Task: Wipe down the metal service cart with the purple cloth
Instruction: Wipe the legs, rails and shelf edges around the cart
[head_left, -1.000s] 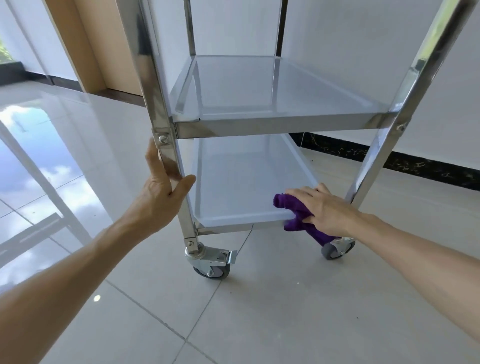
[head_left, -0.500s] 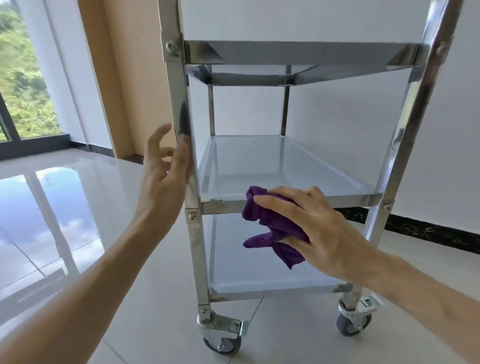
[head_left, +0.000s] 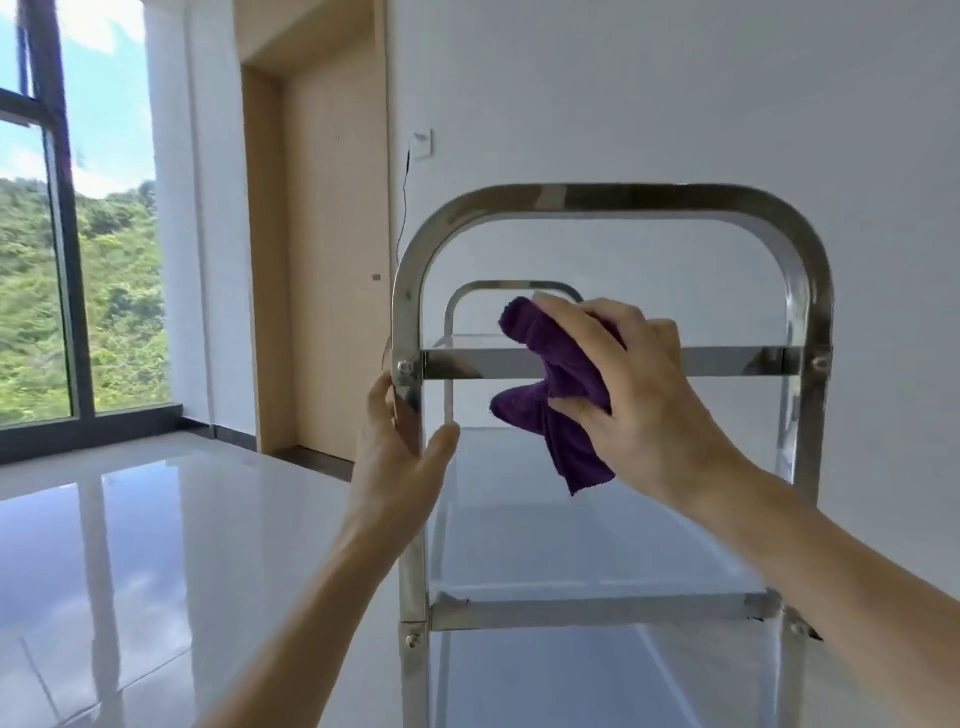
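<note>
The metal service cart (head_left: 613, 200) stands in front of me, its arched handle frame and top shelf rail at eye level. My right hand (head_left: 639, 395) grips the bunched purple cloth (head_left: 561, 379) in front of the top shelf's front rail (head_left: 727, 361); whether the cloth touches the rail I cannot tell. One cloth corner hangs down below the rail. My left hand (head_left: 400, 462) holds the cart's near left post (head_left: 408, 322) just under the rail bolt, thumb on the inner side.
A middle shelf (head_left: 597, 610) shows lower down. A white wall is behind the cart, a wooden door (head_left: 332, 234) at the back left, and a large window (head_left: 78, 260) at far left. Glossy tiled floor (head_left: 156, 545) stretches to the left.
My view has risen from the bottom shelf to the top. My right hand with the cloth went from the bottom shelf's edge, past the middle rail, to the top rail. My left hand slid up the post.
</note>
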